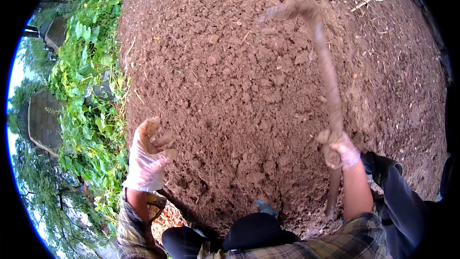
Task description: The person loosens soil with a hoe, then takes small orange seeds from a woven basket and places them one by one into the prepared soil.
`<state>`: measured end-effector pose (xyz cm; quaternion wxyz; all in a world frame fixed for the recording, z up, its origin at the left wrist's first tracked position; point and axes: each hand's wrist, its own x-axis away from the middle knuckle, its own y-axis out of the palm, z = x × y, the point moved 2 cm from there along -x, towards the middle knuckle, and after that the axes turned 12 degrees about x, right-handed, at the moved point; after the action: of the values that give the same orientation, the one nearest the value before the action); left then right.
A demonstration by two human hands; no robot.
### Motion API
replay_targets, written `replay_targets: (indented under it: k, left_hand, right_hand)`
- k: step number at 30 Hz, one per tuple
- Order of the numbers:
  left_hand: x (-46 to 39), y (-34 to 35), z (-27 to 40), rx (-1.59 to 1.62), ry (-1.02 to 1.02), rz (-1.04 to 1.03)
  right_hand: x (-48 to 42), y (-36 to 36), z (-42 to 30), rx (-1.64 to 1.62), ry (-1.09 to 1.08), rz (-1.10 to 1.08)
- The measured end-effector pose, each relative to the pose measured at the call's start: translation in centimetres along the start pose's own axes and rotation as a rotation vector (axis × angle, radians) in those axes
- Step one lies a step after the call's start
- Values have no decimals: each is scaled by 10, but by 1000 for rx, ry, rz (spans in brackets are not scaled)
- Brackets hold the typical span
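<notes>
My right hand (337,149), in a soiled clear plastic glove, is wrapped around the wooden handle of a hoe (329,75). The handle runs away from me, and its curved head (287,10) is at the far end, blurred, over the loosened soil. I cannot tell whether the head touches the ground. On the left, my left hand (151,156) is raised above the soil in a similar muddy glove, fingers curled but apart, holding nothing. Clumpy reddish-brown soil (222,115) spreads between and beyond both hands.
Green leafy vines (86,64) border the soil on the left, with tiled roofs (45,115) and trees beyond. At the lower right is another person's dark-clothed leg (404,198). A blue scrap (266,207) lies in the soil near me; dry stalks (362,4) lie far right.
</notes>
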<state>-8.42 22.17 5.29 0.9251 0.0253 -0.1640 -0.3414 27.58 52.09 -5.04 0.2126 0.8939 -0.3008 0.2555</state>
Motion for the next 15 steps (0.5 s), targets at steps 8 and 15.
replay_targets:
  k: [8, 15]
  left_hand:
    - [-4, 5, 0, 82, -41, 9]
    - [-8, 31, -6, 13, -71, -92]
  right_hand:
    - [-69, 27, 48, -200, 441, -256]
    - [-37, 0, 16, -404, -31, -293]
